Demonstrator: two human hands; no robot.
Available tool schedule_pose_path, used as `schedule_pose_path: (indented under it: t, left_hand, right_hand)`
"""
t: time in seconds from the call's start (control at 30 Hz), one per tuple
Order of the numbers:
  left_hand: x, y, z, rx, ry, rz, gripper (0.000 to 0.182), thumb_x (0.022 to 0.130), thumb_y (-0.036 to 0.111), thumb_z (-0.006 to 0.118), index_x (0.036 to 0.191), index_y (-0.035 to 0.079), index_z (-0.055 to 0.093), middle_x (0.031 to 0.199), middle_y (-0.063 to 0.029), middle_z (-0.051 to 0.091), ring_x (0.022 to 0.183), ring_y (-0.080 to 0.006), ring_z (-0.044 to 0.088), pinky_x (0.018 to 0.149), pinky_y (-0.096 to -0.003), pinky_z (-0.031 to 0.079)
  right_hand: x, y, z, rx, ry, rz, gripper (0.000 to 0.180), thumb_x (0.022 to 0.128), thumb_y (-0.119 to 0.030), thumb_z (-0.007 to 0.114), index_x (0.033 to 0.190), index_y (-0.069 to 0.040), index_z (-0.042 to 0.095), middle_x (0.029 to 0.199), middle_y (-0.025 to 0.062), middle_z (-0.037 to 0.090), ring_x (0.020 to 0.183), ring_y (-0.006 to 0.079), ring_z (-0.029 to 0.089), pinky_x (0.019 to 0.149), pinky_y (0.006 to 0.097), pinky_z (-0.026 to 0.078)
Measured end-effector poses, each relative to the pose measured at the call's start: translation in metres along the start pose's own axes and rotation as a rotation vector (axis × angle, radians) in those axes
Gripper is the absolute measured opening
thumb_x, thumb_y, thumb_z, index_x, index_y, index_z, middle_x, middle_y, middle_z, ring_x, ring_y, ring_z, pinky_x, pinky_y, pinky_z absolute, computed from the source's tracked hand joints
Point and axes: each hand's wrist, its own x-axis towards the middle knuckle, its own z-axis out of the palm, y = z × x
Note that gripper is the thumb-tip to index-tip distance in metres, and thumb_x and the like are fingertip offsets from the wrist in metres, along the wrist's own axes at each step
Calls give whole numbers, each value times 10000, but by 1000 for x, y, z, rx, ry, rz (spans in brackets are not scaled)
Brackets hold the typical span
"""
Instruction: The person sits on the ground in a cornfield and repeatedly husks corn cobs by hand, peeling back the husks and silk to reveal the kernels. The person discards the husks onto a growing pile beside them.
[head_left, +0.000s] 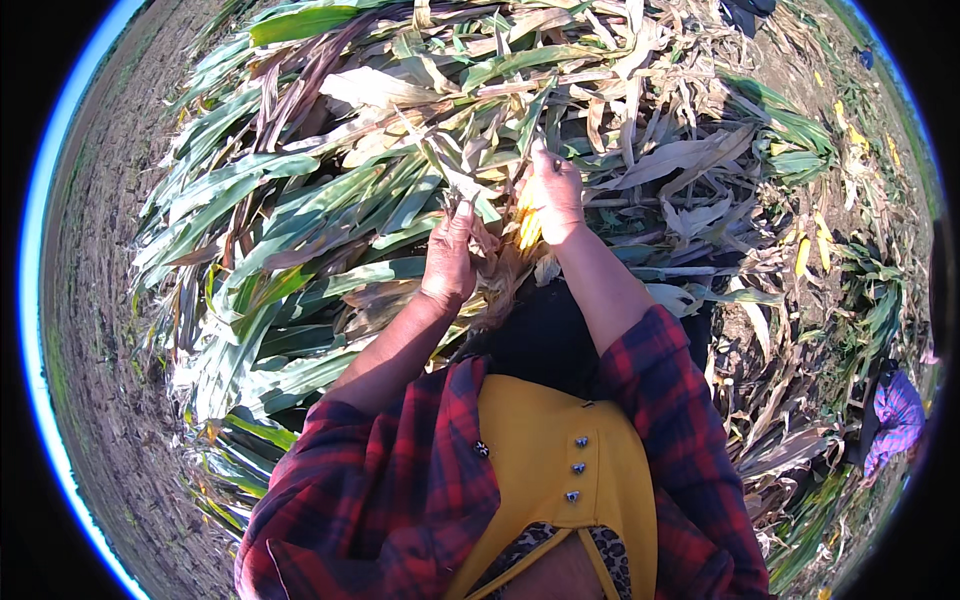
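Note:
A yellow ear of corn (529, 217) is in the grip of my right hand (556, 191), its kernels partly bared. My left hand (451, 255) pinches a dry husk (463, 184) just to the left of the ear. Below the ear, brown husk leaves (495, 274) hang between my two hands. My fingers cover part of the ear. Under both hands lies a thick heap of cut corn stalks (330, 202), with green and dried leaves.
Several husked yellow ears (803, 256) lie on the ground to the right, among dry leaves. Another person in a plaid shirt (896, 416) is at the far right. Bare brown soil (105, 262) stretches along the left.

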Motion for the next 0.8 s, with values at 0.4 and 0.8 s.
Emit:
schedule_pose_path:
  t: [0.4,0.8]
  left_hand:
    - [-67,2,-112,281,-676,-580,715,864,600,633,1294,41,514,1174,-92,587,1106,-188,544,975,-357,419]
    - [26,-31,-42,87,-428,-206,561,837,127,779,1323,36,514,1232,-77,606,1144,-176,563,1022,-332,427]
  right_hand:
    - [-9,3,11,35,-87,10,363,989,-297,605,694,-87,573,598,-54,502,495,55,441,483,244,374]
    - [-35,-4,14,15,-209,-75,307,993,-282,596,858,-14,658,650,-23,575,554,54,518,510,238,424]
